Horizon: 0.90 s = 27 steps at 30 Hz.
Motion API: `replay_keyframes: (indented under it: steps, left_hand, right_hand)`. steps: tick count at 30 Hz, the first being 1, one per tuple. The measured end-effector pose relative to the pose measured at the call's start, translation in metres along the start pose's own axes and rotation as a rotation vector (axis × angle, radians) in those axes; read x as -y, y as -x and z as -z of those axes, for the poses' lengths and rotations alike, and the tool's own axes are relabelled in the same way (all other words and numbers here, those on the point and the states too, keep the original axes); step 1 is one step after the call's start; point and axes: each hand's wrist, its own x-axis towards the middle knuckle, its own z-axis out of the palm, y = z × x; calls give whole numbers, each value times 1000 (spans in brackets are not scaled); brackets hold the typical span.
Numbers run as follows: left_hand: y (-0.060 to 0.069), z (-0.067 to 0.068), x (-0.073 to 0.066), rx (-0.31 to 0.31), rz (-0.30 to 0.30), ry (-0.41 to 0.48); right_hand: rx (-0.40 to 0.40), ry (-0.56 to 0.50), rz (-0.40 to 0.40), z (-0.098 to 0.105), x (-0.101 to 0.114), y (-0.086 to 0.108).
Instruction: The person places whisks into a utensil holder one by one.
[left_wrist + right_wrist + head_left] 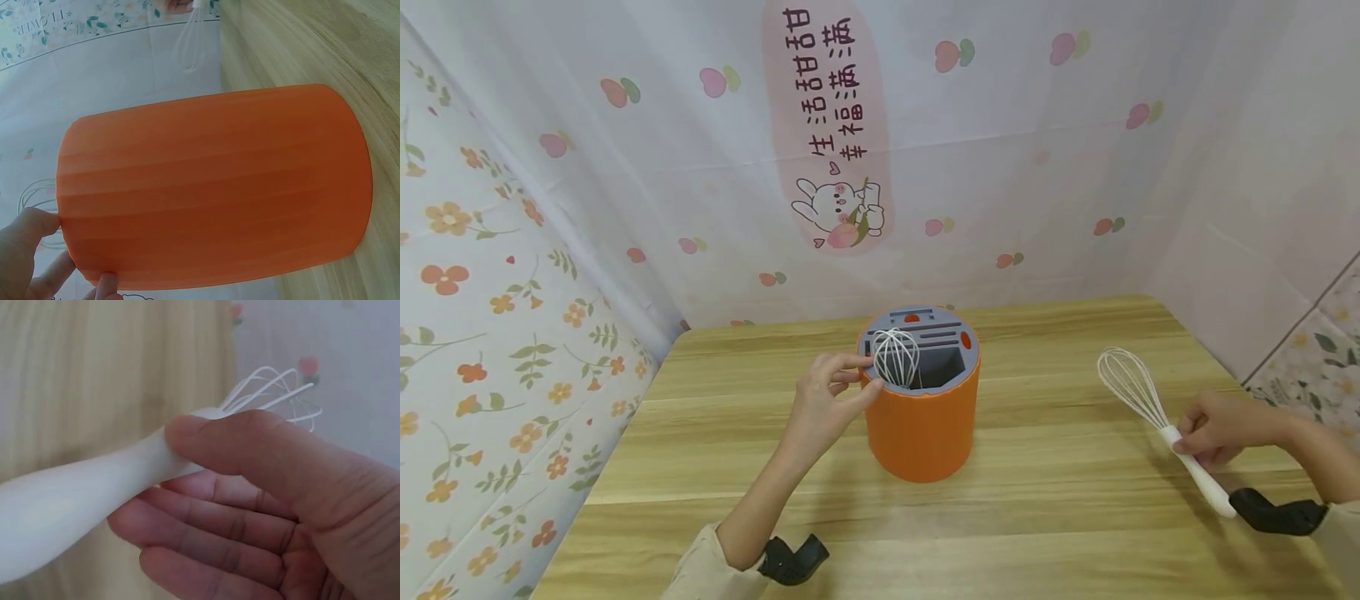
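An orange utensil holder [922,437] with a grey slotted top stands upright on the table. One white whisk [895,357] stands in its large compartment, wire loops up and handle hidden. My left hand [826,390] is at the holder's left rim beside these wires, thumb and forefinger apart. In the left wrist view, its fingers [53,275] touch the rim and side of the holder. Off to the right, my right hand [1228,427] pinches a second white whisk [1201,479] near the top of its handle. This whisk is tilted, its wires pointing to the far left.
The wooden table [737,433] runs back to a printed white curtain [1000,167]. Flower-patterned cloth [497,333] hangs on the left. Narrow slots and red-orange openings lie in the holder's top, behind the large compartment. Each wrist carries a black mount [793,560].
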Motion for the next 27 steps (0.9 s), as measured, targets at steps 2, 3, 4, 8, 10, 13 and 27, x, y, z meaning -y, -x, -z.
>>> replay_keyframes:
  steps: [2, 3, 4, 8, 10, 13, 27]
  left_hand:
    - [0, 0, -1, -2, 11, 11]
    - [0, 0, -4, -1, 21, 13]
    - [1, 0, -8, 0, 26, 15]
    - [1, 0, -6, 3, 26, 15]
    - [0, 0, -3, 1, 9, 18]
    - [-1, -1, 2, 2, 8, 14]
    - [1, 0, -1, 11, -7, -12]
  right_hand:
    - [-29, 61, -7, 0, 15, -7]
    - [-39, 83, -13, 0, 22, -11]
    - [-49, 100, -17, 0, 29, -14]
    - [-76, 155, 13, -2, 56, -28]
    - [-76, 169, 53, -3, 69, -34]
    - [-77, 207, 120, -7, 91, -42]
    - [-129, 373, 341, -24, 197, -74]
